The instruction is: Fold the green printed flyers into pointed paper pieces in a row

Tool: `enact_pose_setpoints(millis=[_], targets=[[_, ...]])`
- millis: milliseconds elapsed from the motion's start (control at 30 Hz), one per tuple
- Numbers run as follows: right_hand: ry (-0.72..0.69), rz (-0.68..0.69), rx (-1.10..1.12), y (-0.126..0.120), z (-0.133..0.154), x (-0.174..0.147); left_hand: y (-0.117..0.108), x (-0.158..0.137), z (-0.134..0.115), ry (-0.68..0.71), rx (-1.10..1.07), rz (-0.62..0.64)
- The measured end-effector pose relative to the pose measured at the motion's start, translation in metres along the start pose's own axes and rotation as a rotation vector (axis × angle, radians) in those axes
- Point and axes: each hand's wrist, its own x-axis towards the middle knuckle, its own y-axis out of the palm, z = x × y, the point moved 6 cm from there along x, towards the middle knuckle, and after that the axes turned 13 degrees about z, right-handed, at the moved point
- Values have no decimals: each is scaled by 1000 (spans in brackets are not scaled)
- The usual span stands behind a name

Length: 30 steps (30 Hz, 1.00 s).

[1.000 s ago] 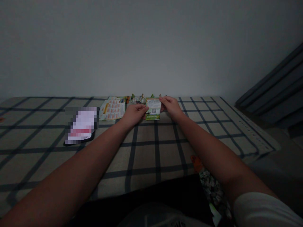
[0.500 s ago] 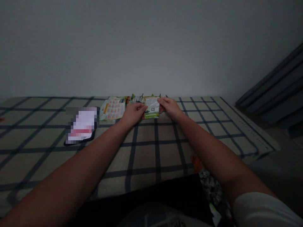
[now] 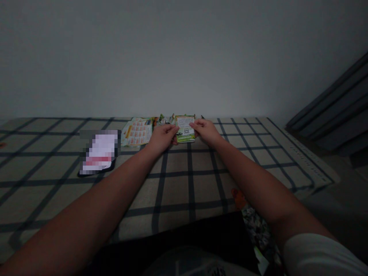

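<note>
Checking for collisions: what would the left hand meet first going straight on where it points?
Past the rectangular green-and-white printed packet the left hand pinches, likely the bare right hand; depth is unclear.

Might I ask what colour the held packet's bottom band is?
Green on the packet, in the head view.

Here's the packet (image 3: 185,130), between left hand (image 3: 163,137) and right hand (image 3: 208,131), above the cloth (image 3: 176,188)! Left of the packet, a wrapper (image 3: 137,133); farther left and nearer, the phone (image 3: 100,151). Behind the packet, the wall (image 3: 184,57); far right of it, the curtain (image 3: 333,99).
</note>
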Motion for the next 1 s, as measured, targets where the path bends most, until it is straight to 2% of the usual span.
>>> enact_pose_setpoints(millis=[200,633,833,1000], targets=[[-16,-26,-40,-2,4,-1,7,-1,5,-86,-291,53],[-17,-67,-10,-4,5,-3,12,-3,1,-24,-238,122],[27,1,99,2,-1,0,4,-2,1,21,-191,54],[31,13,84,3,-2,-1,1,-2,-1,0,-153,16]])
